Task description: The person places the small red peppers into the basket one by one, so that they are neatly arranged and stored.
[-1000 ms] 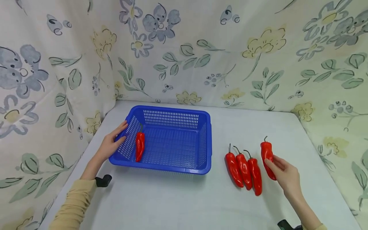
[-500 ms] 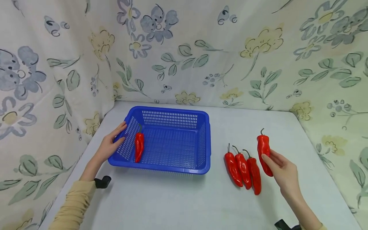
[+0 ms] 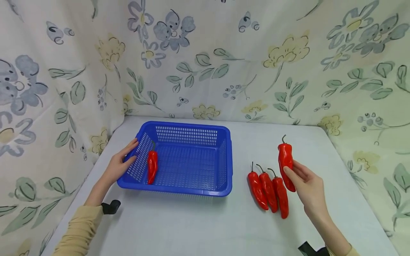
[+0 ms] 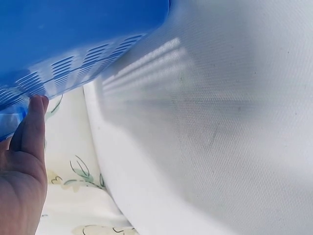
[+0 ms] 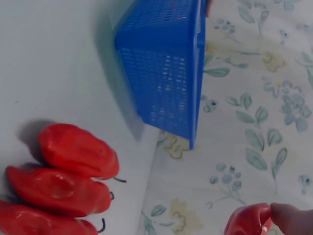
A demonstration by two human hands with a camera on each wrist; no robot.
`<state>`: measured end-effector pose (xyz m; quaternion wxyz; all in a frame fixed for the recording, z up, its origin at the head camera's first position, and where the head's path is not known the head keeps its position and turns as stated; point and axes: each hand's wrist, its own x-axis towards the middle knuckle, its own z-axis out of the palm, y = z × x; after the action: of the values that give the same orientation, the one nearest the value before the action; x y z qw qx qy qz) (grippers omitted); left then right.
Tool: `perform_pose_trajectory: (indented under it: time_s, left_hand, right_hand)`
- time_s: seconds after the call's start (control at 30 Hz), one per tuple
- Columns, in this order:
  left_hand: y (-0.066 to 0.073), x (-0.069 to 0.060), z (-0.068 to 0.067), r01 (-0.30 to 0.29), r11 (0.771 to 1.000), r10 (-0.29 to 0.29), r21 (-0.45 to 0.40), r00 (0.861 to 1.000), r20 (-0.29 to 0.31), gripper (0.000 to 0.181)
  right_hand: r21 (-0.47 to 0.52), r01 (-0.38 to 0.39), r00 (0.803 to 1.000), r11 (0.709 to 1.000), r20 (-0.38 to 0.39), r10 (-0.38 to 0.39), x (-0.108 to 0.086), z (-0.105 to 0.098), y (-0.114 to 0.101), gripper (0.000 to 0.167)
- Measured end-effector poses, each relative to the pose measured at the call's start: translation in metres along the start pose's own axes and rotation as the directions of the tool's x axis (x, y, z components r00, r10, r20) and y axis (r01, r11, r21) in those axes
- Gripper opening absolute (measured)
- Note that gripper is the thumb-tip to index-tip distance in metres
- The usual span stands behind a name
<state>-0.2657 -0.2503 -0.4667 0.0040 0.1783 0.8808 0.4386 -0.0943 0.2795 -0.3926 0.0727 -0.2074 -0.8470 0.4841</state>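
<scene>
Three loose peppers (image 3: 269, 192): red and glossy, side by side on the white worktop (image 3: 179, 227) to the right of the basket, stems toward the far edge; probably lined up so that each is easy to pick up singly.
Held pepper (image 3: 284, 156): stem up and slightly tilted, near the loose ones on their right; it appears to be off the worktop.
Right hand (image 3: 309, 185): thumb and fingers pinch the held pepper by its lower part, which leaves the stem end free; likely a light grip, enough for something slim and smooth.
Blue basket (image 3: 174, 190): set left of the loose peppers, long side across the worktop, its top uncovered; its place between the two hands presumably keeps it within reach of both.
Left hand (image 3: 117, 165): fingers extended and thumb held apart from them, touching the basket's left end; it pinches nothing that I can see, and seems placed there to steady the basket.
Pepper in the basket (image 3: 152, 167): one, lying lengthwise beside the left wall, stem toward the far side; that seems to leave room for others.
Brands and writing: none readable on basket or peppers; the cloth (image 3: 214, 32) behind carries only printed flowers and leaves.
</scene>
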Motion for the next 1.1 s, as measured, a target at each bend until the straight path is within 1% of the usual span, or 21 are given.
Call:
perform_pose_trajectory:
  time_s: [0.07,0.23,0.37,0.47,0.5,0.53,0.57,0.6,0.73,0.77,0.8,0.83,0.93,1.1]
  left_hand:
    - [-0.002,0.0,0.0,0.001,1.0,-0.001,0.008,1.0,-0.003,0.054]
    - [-0.002,0.0,0.001,0.003,1.0,-0.003,0.015,1.0,0.0,0.054]
    - [-0.001,-0.001,0.002,0.006,1.0,-0.006,0.012,1.0,0.01,0.055]
    - [0.0,-0.002,0.002,0.006,1.0,-0.006,0.002,1.0,0.007,0.055]
    - [0.001,-0.002,0.002,0.005,1.0,-0.005,0.002,1.0,0.004,0.055]
    - [0.006,-0.003,0.001,0.006,1.0,-0.005,-0.003,1.0,0.003,0.055]
    - [0.007,-0.003,0.0,0.007,1.0,-0.007,-0.003,1.0,0.001,0.055]
    - [0.012,-0.004,-0.001,0.008,1.0,-0.008,-0.007,1.0,0.0,0.054]
    - [0.012,-0.007,-0.002,0.005,1.0,-0.005,-0.009,1.0,0.0,0.054]
    - [0.007,-0.007,-0.002,0.003,1.0,-0.003,-0.009,1.0,-0.003,0.054]
    - [0.006,-0.008,-0.002,0.0,1.0,0.0,-0.011,1.0,-0.003,0.054]
    - [0.001,-0.008,-0.002,-0.001,1.0,0.001,-0.007,1.0,-0.004,0.054]
    - [0.001,-0.007,-0.001,-0.002,1.0,0.002,-0.006,1.0,-0.007,0.054]
    - [0.001,-0.004,-0.001,-0.016,0.999,0.015,-0.029,1.0,-0.009,0.054]
  right_hand:
    - [0.01,0.009,1.0,1.0,0.004,-0.009,-0.001,0.003,-0.005,0.064]
    - [0.047,0.039,0.999,0.998,0.015,-0.04,-0.005,0.012,-0.017,0.064]
    - [0.087,0.045,0.998,0.995,0.038,-0.048,-0.008,0.023,-0.026,0.063]
    - [0.121,0.052,0.997,0.991,0.048,-0.058,-0.007,0.031,-0.034,0.062]
    - [0.131,0.053,0.997,0.99,0.053,-0.06,-0.007,0.034,-0.037,0.062]
    - [0.139,0.05,0.997,0.989,0.059,-0.059,-0.007,0.037,-0.039,0.061]
    - [0.153,0.046,0.996,0.987,0.066,-0.056,-0.006,0.039,-0.042,0.061]
    - [0.163,0.044,0.996,0.986,0.071,-0.056,-0.006,0.042,-0.045,0.061]
    - [0.194,0.037,0.994,0.98,0.094,-0.056,-0.008,0.055,-0.055,0.06]
    - [0.21,0.04,0.993,0.977,0.098,-0.061,-0.009,0.059,-0.057,0.059]
    - [0.225,0.041,0.993,0.974,0.1,-0.065,-0.009,0.063,-0.06,0.059]
    - [0.243,0.041,0.992,0.969,0.105,-0.068,-0.01,0.068,-0.062,0.058]
    - [0.302,0.03,0.99,0.953,0.126,-0.071,-0.011,0.082,-0.068,0.057]
    - [0.408,0.017,0.987,0.913,0.14,-0.081,-0.013,0.111,-0.077,0.053]
